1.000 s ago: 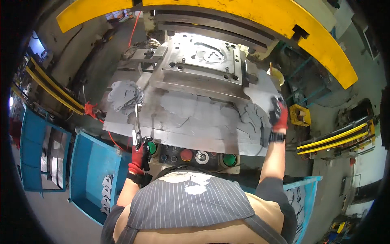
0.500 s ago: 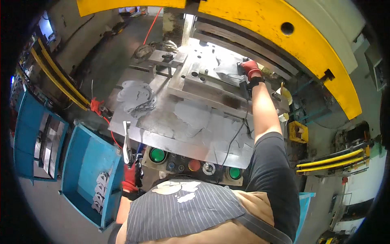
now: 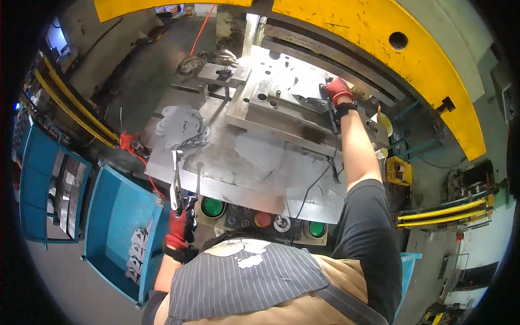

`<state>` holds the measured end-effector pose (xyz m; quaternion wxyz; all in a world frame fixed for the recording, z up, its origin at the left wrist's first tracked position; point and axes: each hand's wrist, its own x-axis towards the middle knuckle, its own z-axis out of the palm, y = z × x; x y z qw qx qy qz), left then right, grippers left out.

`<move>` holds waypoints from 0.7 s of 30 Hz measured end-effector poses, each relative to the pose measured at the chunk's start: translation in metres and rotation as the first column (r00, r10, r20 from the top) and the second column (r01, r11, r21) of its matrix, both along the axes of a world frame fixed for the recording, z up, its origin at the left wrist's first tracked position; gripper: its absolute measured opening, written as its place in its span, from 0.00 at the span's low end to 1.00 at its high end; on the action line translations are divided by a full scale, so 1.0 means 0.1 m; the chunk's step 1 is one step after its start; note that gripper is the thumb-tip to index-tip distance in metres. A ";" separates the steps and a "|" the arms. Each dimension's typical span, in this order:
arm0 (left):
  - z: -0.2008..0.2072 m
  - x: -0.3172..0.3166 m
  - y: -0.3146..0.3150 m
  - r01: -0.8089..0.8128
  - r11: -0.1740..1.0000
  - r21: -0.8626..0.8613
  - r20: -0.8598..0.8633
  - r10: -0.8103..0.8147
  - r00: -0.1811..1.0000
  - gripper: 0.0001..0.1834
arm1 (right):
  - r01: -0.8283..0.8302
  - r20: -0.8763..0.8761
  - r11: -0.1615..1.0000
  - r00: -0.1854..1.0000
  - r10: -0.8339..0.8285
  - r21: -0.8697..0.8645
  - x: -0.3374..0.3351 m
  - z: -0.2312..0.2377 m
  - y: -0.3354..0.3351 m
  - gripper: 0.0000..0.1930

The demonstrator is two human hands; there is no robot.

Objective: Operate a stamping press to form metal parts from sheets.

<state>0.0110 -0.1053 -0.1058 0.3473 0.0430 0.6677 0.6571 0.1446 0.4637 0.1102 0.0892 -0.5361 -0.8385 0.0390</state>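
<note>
My right hand, in a red glove, reaches over the steel die under the press. Its fingers are closed at the edge of a flat grey metal piece, which is tilted over the die. Just below that wrist is a dark object with a cord. My left hand, also red-gloved, is low by the table's front left edge. It is closed around a long, slim silver hand tool, which points away from me; its exact kind is unclear. Grey flat metal pieces lie stacked on the table's left side.
A control panel with green and red buttons sits at the table's front edge. More flat grey pieces lie mid-table. A blue bin holding metal parts stands at the left. The press's yellow beam arches overhead.
My left hand has risen slightly and moved right with the silver tool. The metal piece at my right hand has tipped, so less of its face shows. My view has shifted slightly.
</note>
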 end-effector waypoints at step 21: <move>-0.65 -0.40 -0.42 -0.092 0.989 -0.119 -0.459 0.027 0.888 0.11 | 0.022 -0.986 0.987 0.046 -0.159 -0.158 2.80 -1.25 -2.42 0.19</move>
